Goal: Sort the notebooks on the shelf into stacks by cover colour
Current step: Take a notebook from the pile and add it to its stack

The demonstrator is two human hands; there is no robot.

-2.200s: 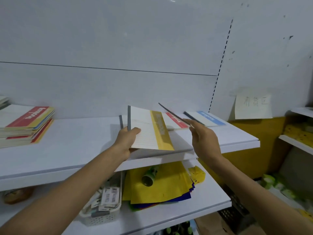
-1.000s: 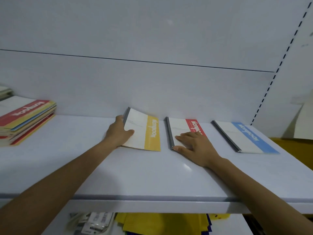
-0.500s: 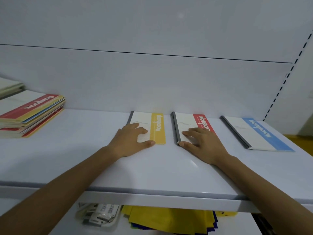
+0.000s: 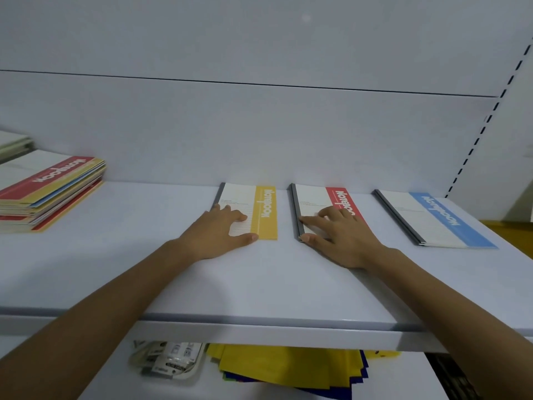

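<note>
The shelf (image 4: pixel 259 284) is hiding most of the yellow sheets (image 4: pixel 288 368) and the tray of small packets (image 4: pixel 167 359) on the level below. The mixed stack (image 4: pixel 49 192) at the far left is running off the frame, and the small print on the covers is too fine to read. Three white, dark-spined notebooks are lying flat in a row at the far side of the shelf. The left hand (image 4: pixel 215 232) is resting flat with its fingers spread on the yellow notebook (image 4: pixel 264 209). The right hand (image 4: pixel 340 238) is pressing loosely extended fingers on the red notebook (image 4: pixel 317 200), gripping nothing. The blue notebook (image 4: pixel 432 220) is lying apart on the right.
</note>
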